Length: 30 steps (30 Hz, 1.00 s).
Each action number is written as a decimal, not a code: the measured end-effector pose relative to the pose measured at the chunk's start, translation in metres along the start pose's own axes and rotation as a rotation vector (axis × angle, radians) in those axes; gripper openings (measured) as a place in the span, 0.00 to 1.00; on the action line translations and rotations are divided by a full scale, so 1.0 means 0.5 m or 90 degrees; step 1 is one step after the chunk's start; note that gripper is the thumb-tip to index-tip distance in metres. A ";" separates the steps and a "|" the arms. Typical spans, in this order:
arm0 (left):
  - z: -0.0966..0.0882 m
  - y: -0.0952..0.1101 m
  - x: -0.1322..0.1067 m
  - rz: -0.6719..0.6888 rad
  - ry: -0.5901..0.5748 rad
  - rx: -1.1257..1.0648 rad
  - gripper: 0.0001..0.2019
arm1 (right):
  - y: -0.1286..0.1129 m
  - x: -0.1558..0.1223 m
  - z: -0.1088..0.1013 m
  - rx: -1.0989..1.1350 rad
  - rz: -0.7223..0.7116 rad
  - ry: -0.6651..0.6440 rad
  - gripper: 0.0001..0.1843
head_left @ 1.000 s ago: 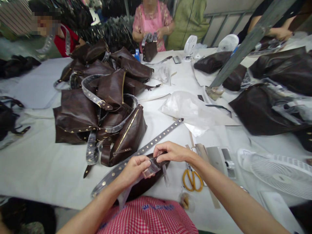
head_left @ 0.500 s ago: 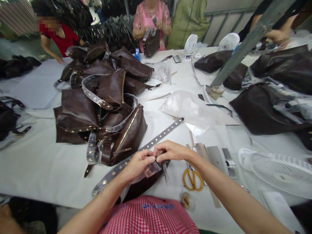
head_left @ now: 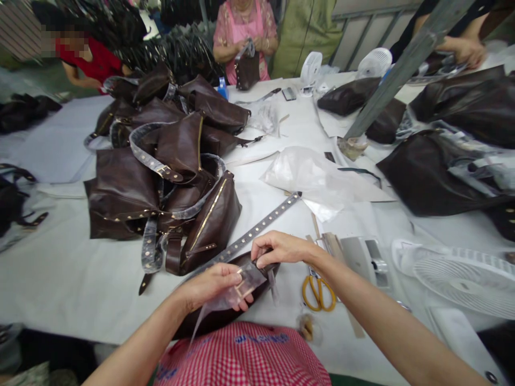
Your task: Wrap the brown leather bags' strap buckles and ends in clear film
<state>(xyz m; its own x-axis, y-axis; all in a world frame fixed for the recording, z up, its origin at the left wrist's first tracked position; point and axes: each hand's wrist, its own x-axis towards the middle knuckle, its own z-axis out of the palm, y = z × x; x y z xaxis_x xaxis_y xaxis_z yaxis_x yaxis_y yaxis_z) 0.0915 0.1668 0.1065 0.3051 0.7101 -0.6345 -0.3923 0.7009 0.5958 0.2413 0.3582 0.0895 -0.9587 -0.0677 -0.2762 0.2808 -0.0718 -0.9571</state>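
Close to my body lies a dark brown leather bag point(head_left: 201, 323), partly hidden by my arms. My left hand point(head_left: 215, 284) is closed on clear plastic film point(head_left: 251, 280), thumb on top and fingers underneath. A gold-coloured buckle frame shows through the film. My right hand point(head_left: 279, 249) pinches the dark end of a strap at the film's far edge; its fingertips partly hide that end. Beyond my hands a studded strap point(head_left: 263, 226) in plastic wrap stretches across the table. To the right of my right hand lie scissors with yellow handles point(head_left: 319, 293).
A heap of brown leather bags point(head_left: 126, 179) covers the table's left side. Ahead lies a white plastic bag point(head_left: 306, 169). On the right are a tape dispenser point(head_left: 364, 262), a white fan point(head_left: 462, 276), a slanted metal post point(head_left: 402, 75) and more bags. Co-workers stand across the table.
My left hand has moved away from my right fingertips, down and left, and the film now spreads flatter between the hands. My right hand stays almost in place.
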 end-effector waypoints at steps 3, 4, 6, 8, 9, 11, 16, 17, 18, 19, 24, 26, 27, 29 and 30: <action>0.009 0.001 0.008 -0.004 0.010 -0.033 0.21 | -0.001 0.000 0.000 0.004 -0.003 -0.002 0.13; 0.012 0.001 0.011 -0.009 0.012 -0.048 0.22 | -0.001 -0.001 0.000 0.010 -0.003 -0.001 0.13; 0.019 0.004 0.015 -0.024 0.012 -0.073 0.25 | 0.001 -0.002 0.002 0.016 -0.004 -0.001 0.13; 0.029 0.010 0.018 -0.026 0.021 -0.066 0.25 | 0.003 -0.003 0.004 0.004 -0.009 -0.005 0.12; 0.034 0.014 0.019 -0.019 0.032 -0.047 0.25 | 0.002 -0.003 0.005 -0.007 -0.012 -0.010 0.12; 0.044 0.023 0.018 0.000 0.058 0.002 0.24 | 0.001 -0.006 0.005 -0.035 -0.027 -0.015 0.13; 0.047 0.029 0.008 0.022 0.104 0.049 0.24 | 0.012 -0.023 -0.019 -0.198 -0.077 0.033 0.15; 0.045 0.026 0.007 0.019 0.104 0.044 0.24 | 0.019 -0.027 -0.024 -0.231 -0.068 0.032 0.15; 0.042 0.023 0.006 0.011 0.094 0.037 0.24 | 0.026 -0.031 -0.028 -0.250 -0.056 0.025 0.14; 0.039 0.021 0.005 -0.001 0.078 0.030 0.25 | 0.034 -0.034 -0.030 -0.252 -0.047 0.014 0.13; 0.035 0.020 0.008 -0.052 0.040 0.043 0.26 | 0.050 -0.035 -0.020 -0.187 -0.049 -0.012 0.13; 0.041 0.025 0.012 -0.058 0.053 0.063 0.26 | 0.046 -0.030 -0.014 -0.187 -0.057 -0.015 0.12; 0.045 0.027 0.013 -0.062 0.063 0.087 0.26 | 0.043 -0.028 -0.012 -0.192 -0.063 -0.020 0.12; 0.052 0.030 0.017 -0.067 0.087 0.157 0.26 | 0.038 -0.024 -0.008 -0.202 -0.077 -0.030 0.12; 0.054 0.031 0.018 -0.067 0.096 0.186 0.26 | 0.036 -0.023 -0.007 -0.202 -0.082 -0.034 0.12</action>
<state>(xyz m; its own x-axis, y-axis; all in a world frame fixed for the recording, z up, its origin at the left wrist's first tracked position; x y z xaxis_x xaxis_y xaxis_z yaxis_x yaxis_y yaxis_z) 0.1116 0.1862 0.1233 0.1907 0.6307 -0.7523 -0.0935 0.7745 0.6256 0.2574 0.3613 0.0752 -0.9793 -0.1314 -0.1540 0.1212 0.2292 -0.9658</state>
